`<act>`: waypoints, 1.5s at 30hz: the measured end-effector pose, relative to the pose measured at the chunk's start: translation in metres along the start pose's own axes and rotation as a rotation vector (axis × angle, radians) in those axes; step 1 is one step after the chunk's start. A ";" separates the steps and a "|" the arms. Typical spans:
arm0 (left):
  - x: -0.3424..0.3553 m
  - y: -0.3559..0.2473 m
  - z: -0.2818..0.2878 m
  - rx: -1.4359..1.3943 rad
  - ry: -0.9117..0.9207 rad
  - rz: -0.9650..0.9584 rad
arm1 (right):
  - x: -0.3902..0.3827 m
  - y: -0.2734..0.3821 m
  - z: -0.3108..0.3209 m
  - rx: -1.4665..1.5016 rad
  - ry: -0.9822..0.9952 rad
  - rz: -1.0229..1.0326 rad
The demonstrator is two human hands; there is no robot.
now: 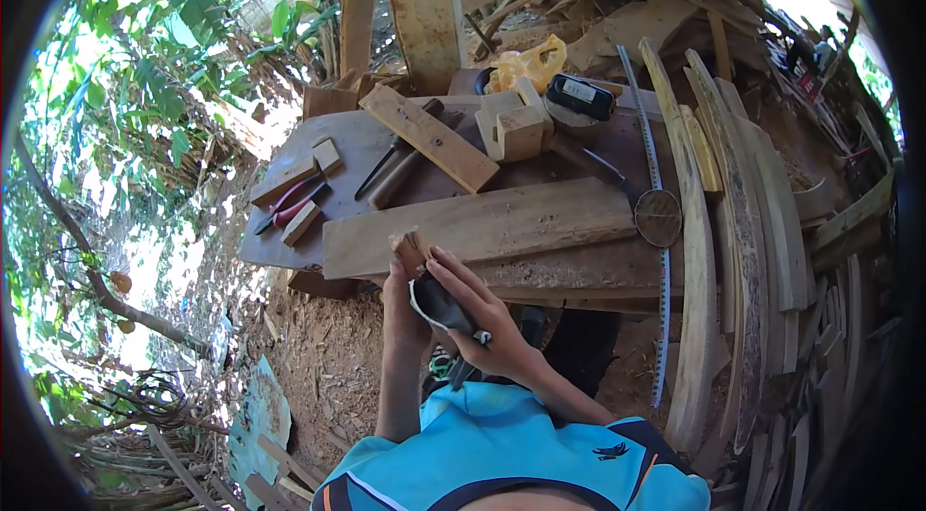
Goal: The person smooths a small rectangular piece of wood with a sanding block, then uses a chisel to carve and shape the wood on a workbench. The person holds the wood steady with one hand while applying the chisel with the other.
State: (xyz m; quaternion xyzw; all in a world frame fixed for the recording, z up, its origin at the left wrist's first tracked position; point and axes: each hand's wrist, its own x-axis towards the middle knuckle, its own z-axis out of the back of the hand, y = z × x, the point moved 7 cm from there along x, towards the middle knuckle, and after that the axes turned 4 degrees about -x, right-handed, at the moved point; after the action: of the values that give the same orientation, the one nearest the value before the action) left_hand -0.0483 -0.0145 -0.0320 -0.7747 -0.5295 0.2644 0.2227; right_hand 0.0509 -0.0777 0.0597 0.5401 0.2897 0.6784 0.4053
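Observation:
In front of my chest, my left hand (398,307) is closed round a small wooden block (410,249), whose top end sticks out above the fingertips. My right hand (490,323) is closed on a curled dark sheet with a pale ragged edge (441,302), which looks like sandpaper. The right fingertips lie close against the block. The palms hide the block's lower part, and I cannot tell how far the sheet reaches round it. Just beyond both hands, a long wooden plank (482,227) lies across the workbench (289,164).
On the bench lie red-handled pliers (291,207), a shorter board (429,137), chisel-like tools (395,169), cut blocks (521,130) and a black case (581,96). A tape measure (664,318) hangs over the right edge beside long wood strips (690,251). Wood shavings cover the ground.

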 end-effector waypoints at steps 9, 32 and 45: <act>-0.028 -0.005 -0.027 0.581 0.240 -0.076 | 0.024 0.027 0.030 -0.189 0.133 0.111; -0.034 -0.019 -0.063 1.223 0.254 -0.519 | 0.035 0.024 0.018 -0.351 0.227 -0.005; -0.028 -0.010 -0.074 1.572 0.143 -0.680 | 0.026 -0.032 0.044 -0.338 0.104 -0.172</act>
State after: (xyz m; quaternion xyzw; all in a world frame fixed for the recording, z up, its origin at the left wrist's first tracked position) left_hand -0.0163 -0.0422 0.0354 -0.2094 -0.3805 0.4239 0.7948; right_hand 0.0991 -0.0414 0.0572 0.4017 0.2376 0.7072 0.5310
